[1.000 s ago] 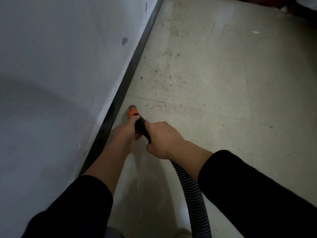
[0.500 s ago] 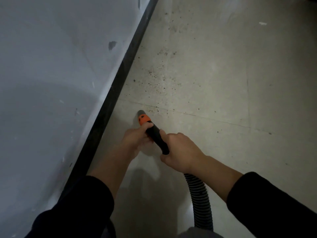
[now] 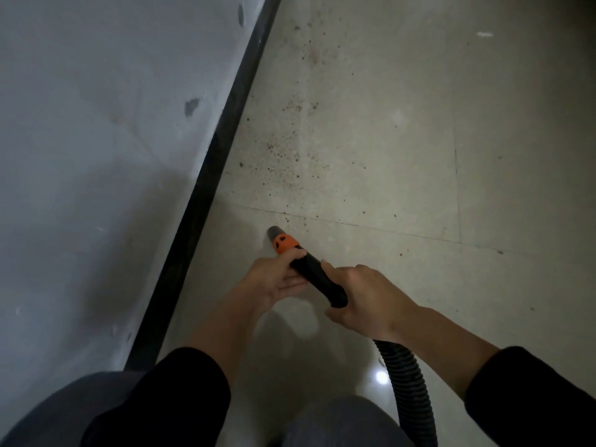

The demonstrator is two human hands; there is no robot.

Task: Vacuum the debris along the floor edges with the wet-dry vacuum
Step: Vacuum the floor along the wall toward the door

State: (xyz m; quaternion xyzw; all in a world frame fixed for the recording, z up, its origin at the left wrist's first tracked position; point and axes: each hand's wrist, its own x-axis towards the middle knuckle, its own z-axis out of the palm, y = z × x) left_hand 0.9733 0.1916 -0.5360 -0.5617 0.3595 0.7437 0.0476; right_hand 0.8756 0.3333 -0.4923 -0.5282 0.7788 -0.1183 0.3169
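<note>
A bare indoor room is shown; whether it belongs to a home or a workplace cannot be told. A pale floor of large smooth slabs is seen, divided by thin straight joints, and a bright spot of light is reflected in it. The floor is met by a grey-white painted wall, which is edged at its foot by a dark skirting board. The wall is marked by a chipped patch and small scuffs. Dark debris is scattered near the skirting board, and a ribbed black vacuum hose is seen above the floor.
</note>
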